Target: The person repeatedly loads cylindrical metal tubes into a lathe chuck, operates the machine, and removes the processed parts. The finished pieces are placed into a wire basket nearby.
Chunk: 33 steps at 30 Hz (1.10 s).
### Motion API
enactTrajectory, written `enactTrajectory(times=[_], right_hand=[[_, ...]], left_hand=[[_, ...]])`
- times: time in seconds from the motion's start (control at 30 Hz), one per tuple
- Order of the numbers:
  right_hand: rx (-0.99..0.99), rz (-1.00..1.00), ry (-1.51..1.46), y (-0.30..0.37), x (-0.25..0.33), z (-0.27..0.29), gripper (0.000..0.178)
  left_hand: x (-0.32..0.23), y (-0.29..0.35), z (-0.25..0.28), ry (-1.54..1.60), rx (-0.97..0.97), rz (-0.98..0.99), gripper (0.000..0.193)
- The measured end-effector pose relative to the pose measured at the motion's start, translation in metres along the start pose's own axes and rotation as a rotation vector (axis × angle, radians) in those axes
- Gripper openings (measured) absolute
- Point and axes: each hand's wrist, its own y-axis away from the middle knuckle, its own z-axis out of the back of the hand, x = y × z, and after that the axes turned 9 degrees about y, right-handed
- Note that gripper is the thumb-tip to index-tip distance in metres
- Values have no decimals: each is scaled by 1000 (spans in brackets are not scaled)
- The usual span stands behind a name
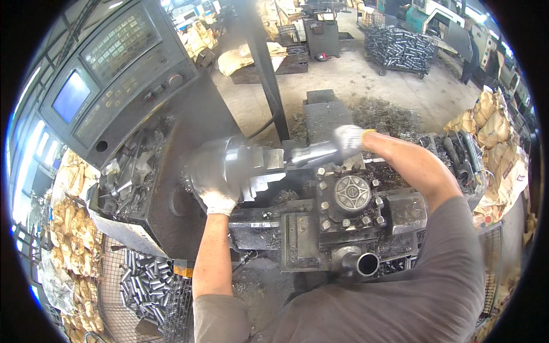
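The cylinder [314,154], smooth and bright though blurred, lies nearly level between the chuck [231,157] and the right hand [347,140], its left end near the stepped metal jaws; contact there we cannot confirm. The right grip is closed round its right end. The left hand [210,186] rests against the chuck's rounded side; how far its grip is open we cannot tell. We judge the step to be loading or unloading; the next move calls for keeping cylinder and chuck in line. Nearer us stands the turret [353,193], its round cap ringed by bolts; outward, curly metal chips [383,117], a wire bin [108,286] of short grey tubes [146,286] and creased brown paper [494,134].
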Motion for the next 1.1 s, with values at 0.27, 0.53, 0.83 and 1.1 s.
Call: enactTrajectory(times=[0.27, 0.53, 0.83, 1.1], right_hand=[[-483, -394, -467, 166, 47, 65, 68], [-233, -318, -1429, 283, 240, -2, 47], [-313, -528, -1490, 256, 337, -121, 67], [-351, -616, -1079, 233, 346, -108, 77]], left_hand=[[-10, -3, 6, -51, -42, -54, 79], [-154, -25, 82, 1578, 674, -10, 42], [-40, -139, 41, 1441, 146, 358, 52], [-104, 160, 47, 1734, 778, 708, 45]])
